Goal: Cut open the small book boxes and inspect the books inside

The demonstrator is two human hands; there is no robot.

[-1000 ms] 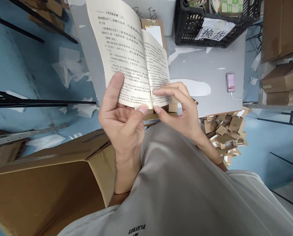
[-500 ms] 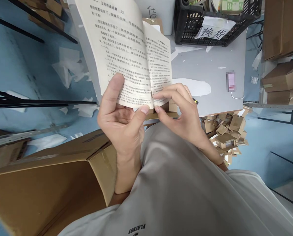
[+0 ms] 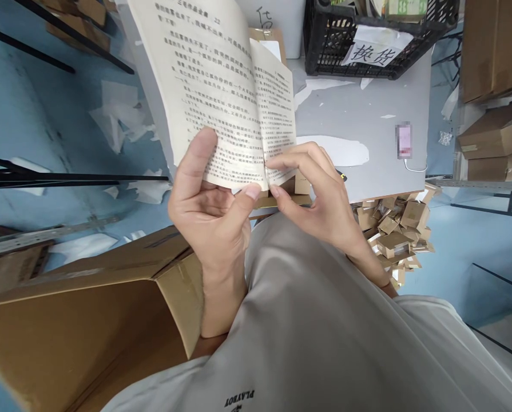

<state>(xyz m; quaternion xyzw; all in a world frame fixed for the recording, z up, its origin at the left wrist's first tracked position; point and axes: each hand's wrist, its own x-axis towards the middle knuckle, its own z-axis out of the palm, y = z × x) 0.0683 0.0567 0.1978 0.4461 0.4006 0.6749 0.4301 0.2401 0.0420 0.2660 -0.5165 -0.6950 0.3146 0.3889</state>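
Note:
An open book point(image 3: 221, 97) with printed Chinese text stands tilted in front of me, above the near edge of the grey table point(image 3: 380, 114). My left hand point(image 3: 213, 212) grips its lower left part, the thumb and a finger on the page and the other fingers partly hidden behind. My right hand point(image 3: 320, 194) is at the bottom of the spine, its fingertips on the right page and its thumb close to the lower edge. The pages hide what lies behind the book.
A black plastic crate point(image 3: 367, 40) with a paper label stands at the back of the table. A phone point(image 3: 404, 141) with a white cable lies at the right. A large open cardboard box point(image 3: 88, 337) is at my left; small cartons point(image 3: 395, 234) are heaped beyond the table's right front.
The right page has swung slightly inward, to the left. Both hands keep nearly the same hold on the book.

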